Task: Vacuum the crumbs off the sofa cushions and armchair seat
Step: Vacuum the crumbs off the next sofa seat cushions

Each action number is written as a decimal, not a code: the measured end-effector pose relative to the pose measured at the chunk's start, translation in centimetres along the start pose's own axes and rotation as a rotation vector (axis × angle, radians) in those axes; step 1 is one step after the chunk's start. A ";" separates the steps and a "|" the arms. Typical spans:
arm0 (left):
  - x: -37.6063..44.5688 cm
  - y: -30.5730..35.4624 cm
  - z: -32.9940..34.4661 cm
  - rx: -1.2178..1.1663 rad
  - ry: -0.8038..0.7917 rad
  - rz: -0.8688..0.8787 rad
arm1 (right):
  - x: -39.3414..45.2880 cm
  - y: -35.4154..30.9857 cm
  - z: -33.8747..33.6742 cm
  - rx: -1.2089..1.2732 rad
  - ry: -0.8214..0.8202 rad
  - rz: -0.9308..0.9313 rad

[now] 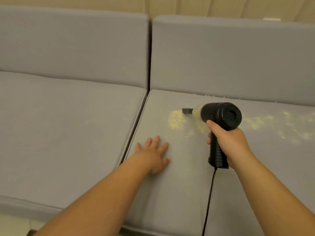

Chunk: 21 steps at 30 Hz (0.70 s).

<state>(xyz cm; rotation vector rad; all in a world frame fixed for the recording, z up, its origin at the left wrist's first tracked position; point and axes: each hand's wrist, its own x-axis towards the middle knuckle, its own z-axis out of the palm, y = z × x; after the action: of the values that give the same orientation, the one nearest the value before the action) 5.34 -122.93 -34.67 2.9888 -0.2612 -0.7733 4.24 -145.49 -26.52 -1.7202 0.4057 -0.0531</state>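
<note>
A right hand (228, 142) gripped the handle of a black handheld vacuum (219, 116), its nozzle touching a pile of yellow crumbs (175, 120) on the right grey seat cushion (179, 184). The left hand (153, 155) lay flat, fingers spread, on that cushion nearby.

— Lighting? 
— Dim, warm, even; soft shadows under both forearms; no glare. 
— Picture quality? 
— Slightly soft throughout; wide-angle bowing at left and right edges; far wall hazy.
</note>
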 end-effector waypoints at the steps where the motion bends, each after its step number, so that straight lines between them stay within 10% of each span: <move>1: 0.2 0.0 0.1 0.000 -0.009 -0.007 | 0.2 0.1 0.1 -0.006 -0.011 -0.005; 21: 0.6 1.5 -0.8 0.006 -0.125 -0.049 | -0.1 -0.5 3.1 -0.078 -0.112 -0.103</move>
<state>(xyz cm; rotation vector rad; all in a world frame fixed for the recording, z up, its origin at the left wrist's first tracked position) 6.03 -124.52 -34.18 2.9672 -0.1957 -0.9681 5.05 -142.41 -26.58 -1.8111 0.2382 -0.0156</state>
